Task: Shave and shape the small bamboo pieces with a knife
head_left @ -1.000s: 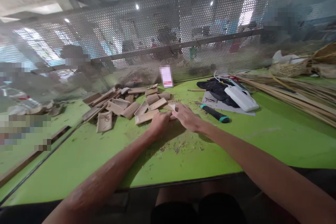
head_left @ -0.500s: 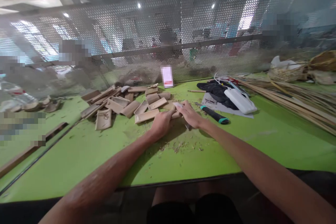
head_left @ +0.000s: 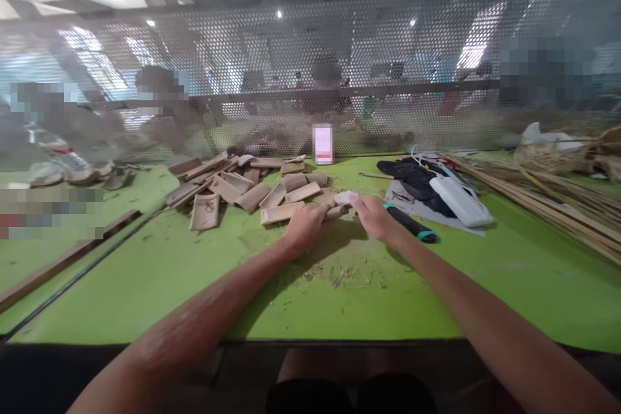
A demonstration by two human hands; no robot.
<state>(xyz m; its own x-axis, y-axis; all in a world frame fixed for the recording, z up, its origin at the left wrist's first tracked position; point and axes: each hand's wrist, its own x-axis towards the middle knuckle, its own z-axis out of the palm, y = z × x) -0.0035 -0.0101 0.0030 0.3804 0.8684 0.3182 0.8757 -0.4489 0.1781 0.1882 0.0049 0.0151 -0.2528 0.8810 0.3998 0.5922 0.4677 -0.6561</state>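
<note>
My left hand (head_left: 305,228) is closed around the left end of a curved bamboo piece (head_left: 336,212), holding it just above the green table. Its fingers hide much of that piece. My right hand (head_left: 374,217) is closed on a white, crumpled piece (head_left: 346,197) that looks like paper or cloth, at the right end of the bamboo. Pale shavings (head_left: 339,275) are scattered on the table below both hands. Right beside my right hand lies a knife with a black and teal handle (head_left: 412,225); its blade is hidden.
Split bamboo pieces (head_left: 252,197) are heaped at the left. Behind the knife sit a dark cloth (head_left: 412,184) and a white device (head_left: 460,200). Long bamboo strips (head_left: 548,207) cover the right side. A perforated metal screen (head_left: 272,90) stands across the back, people behind it.
My right hand has shifted right with the white piece, widening the space between the hands. My left hand keeps its hold on the bamboo piece. The view has turned slightly left.
</note>
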